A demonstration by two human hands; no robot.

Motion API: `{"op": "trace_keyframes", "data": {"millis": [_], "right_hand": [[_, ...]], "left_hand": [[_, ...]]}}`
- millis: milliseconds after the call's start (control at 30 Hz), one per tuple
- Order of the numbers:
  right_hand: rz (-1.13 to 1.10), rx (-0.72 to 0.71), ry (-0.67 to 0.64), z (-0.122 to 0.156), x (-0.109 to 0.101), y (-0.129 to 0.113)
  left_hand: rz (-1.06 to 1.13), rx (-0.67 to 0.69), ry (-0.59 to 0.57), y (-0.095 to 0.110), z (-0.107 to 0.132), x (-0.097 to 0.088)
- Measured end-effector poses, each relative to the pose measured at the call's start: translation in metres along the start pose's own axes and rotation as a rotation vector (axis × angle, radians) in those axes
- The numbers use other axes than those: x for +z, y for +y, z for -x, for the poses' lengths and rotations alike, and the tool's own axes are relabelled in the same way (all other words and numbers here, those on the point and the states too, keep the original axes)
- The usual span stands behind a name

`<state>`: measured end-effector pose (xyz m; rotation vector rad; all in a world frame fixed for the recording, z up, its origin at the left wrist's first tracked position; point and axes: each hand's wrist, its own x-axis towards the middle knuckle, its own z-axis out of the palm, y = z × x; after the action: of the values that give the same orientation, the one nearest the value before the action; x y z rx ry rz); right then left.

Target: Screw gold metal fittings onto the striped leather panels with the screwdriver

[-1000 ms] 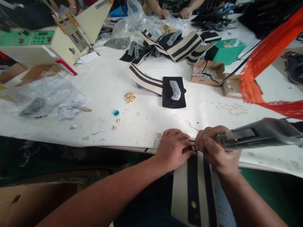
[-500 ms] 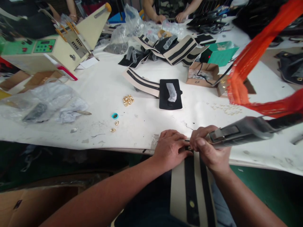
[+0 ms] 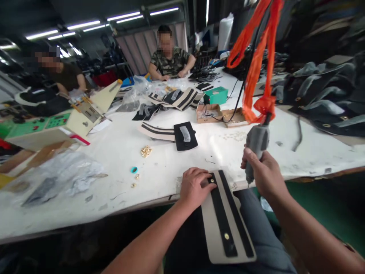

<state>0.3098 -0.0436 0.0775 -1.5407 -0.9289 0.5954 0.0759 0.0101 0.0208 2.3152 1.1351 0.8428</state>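
Observation:
My left hand [image 3: 196, 186] grips the upper left end of a beige panel with black stripes [image 3: 222, 217], its thumb and fingers close to a gold fitting [image 3: 212, 180]. The panel lies across my lap, its top end on the table edge, with a second gold fitting [image 3: 226, 236] in the stripe lower down. In my right hand [image 3: 266, 167] is a grey electric screwdriver [image 3: 257, 139], fingers wrapped round its body. It points downward, its tip apart from the panel, to the right. Orange strips [image 3: 258, 87] and a dark cord run up from its top.
On the table [image 3: 162, 171] are a pile of gold fittings [image 3: 146, 151], a small blue ring-shaped container [image 3: 134, 169], a black flap piece [image 3: 185, 136], striped panels [image 3: 182, 99], small cardboard boxes [image 3: 209, 114] and a green box [image 3: 216, 95]. A machine [image 3: 59, 123] stands left. Two people sit beyond.
My right hand has moved the screwdriver away from the fitting, right, and turned it from slanted to nearly upright. My left hand stays on the panel. The head view has tilted up.

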Motion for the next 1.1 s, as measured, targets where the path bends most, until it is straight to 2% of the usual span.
{"op": "trace_keyframes", "data": {"millis": [100, 167, 233, 300, 333, 367, 467, 533, 600, 700, 767, 867, 933, 1033, 1067, 1100], "right_hand": [[0.179, 0.096, 0.016, 0.002, -0.018, 0.013], [0.229, -0.011, 0.099, 0.008, -0.026, 0.021], [0.251, -0.164, 0.247, 0.023, -0.034, 0.031], [0.257, -0.193, 0.335, 0.047, -0.039, 0.042], [0.239, -0.142, 0.302, 0.062, -0.039, 0.047], [0.191, -0.059, 0.212, 0.077, -0.036, 0.052], [-0.084, 0.152, -0.233, 0.117, -0.017, 0.057], [-0.24, 0.164, -0.401, 0.132, -0.001, 0.05], [-0.258, 0.057, -0.39, 0.14, 0.014, 0.037], [-0.027, -0.214, -0.313, 0.146, 0.03, 0.015], [0.196, -0.34, -0.357, 0.15, 0.039, 0.002], [0.429, -0.394, -0.483, 0.16, 0.048, -0.015], [0.448, -0.399, -0.59, 0.165, 0.048, -0.025], [0.311, -0.387, -0.76, 0.167, 0.037, -0.038], [0.234, -0.392, -0.758, 0.165, 0.031, -0.041], [0.158, -0.409, -0.703, 0.16, 0.025, -0.043]], "left_hand": [[-0.033, 0.019, 0.014, 0.0, 0.0, -0.001], [-0.057, 0.028, 0.036, -0.002, 0.001, -0.001], [-0.083, 0.034, 0.077, -0.003, 0.002, 0.0], [-0.114, 0.045, 0.116, -0.002, 0.003, 0.0], [-0.134, 0.051, 0.131, -0.001, 0.003, -0.001], [-0.157, 0.056, 0.145, 0.001, 0.003, -0.001], [-0.211, 0.053, 0.153, 0.009, 0.006, -0.004], [-0.187, 0.03, 0.127, 0.014, 0.012, -0.007], [-0.061, -0.034, 0.1, 0.022, 0.023, -0.012], [0.349, -0.208, 0.073, 0.037, 0.044, -0.023], [0.599, -0.31, 0.064, 0.049, 0.057, -0.032], [0.771, -0.453, 0.087, 0.062, 0.068, -0.044], [0.802, -0.574, 0.127, 0.065, 0.07, -0.049], [0.786, -0.686, 0.154, 0.065, 0.068, -0.051], [0.802, -0.688, 0.143, 0.065, 0.067, -0.051], [0.836, -0.674, 0.129, 0.065, 0.065, -0.05]]}}
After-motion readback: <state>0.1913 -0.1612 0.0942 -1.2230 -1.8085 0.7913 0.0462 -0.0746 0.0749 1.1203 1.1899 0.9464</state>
